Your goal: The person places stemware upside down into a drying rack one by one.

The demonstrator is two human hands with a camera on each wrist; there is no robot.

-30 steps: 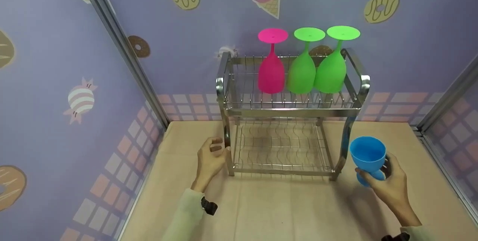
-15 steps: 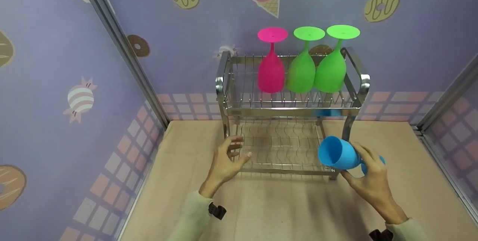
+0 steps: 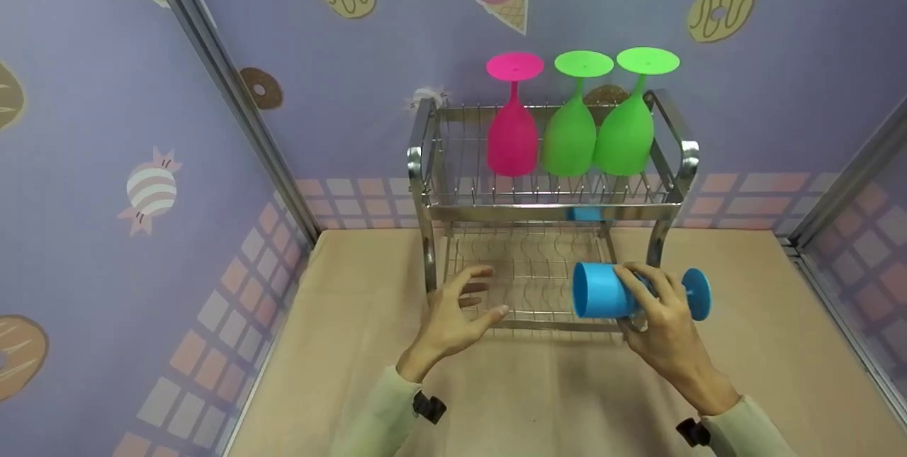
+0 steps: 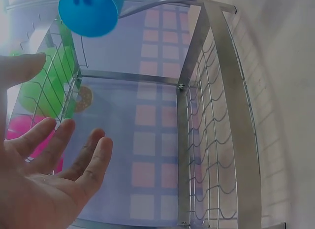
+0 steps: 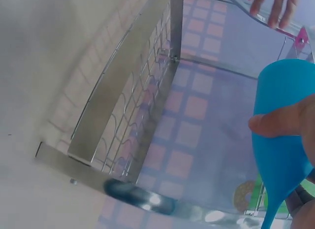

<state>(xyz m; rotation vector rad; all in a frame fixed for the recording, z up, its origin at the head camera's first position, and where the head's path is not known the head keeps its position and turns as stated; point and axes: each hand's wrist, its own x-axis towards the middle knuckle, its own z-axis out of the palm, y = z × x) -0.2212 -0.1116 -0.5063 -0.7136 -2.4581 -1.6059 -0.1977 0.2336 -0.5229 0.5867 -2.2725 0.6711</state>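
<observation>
A blue plastic goblet (image 3: 602, 291) lies sideways in my right hand (image 3: 669, 333), its mouth facing left and its round foot sticking out to the right. In the right wrist view, my thumb (image 5: 278, 123) presses on the goblet's bowl (image 5: 285, 91). My left hand (image 3: 453, 319) is held in front of the rack's lower tier with fingers spread and nothing in it. In the left wrist view, the goblet's mouth (image 4: 88, 15) shows beyond my left hand (image 4: 54, 175). Both hands are before a two-tier metal dish rack (image 3: 553, 213).
Upside down on the rack's top tier stand a pink goblet (image 3: 513, 142) and two green goblets, one in the middle (image 3: 570, 138) and one at right (image 3: 625, 138). A wire shelf (image 3: 524, 276) forms the lower tier. Patterned walls (image 3: 397, 32) enclose the table (image 3: 354, 287).
My right hand has moved left, turning the blue goblet from upright to lying sideways. My left hand has left the rack's left post and moved right, toward the goblet.
</observation>
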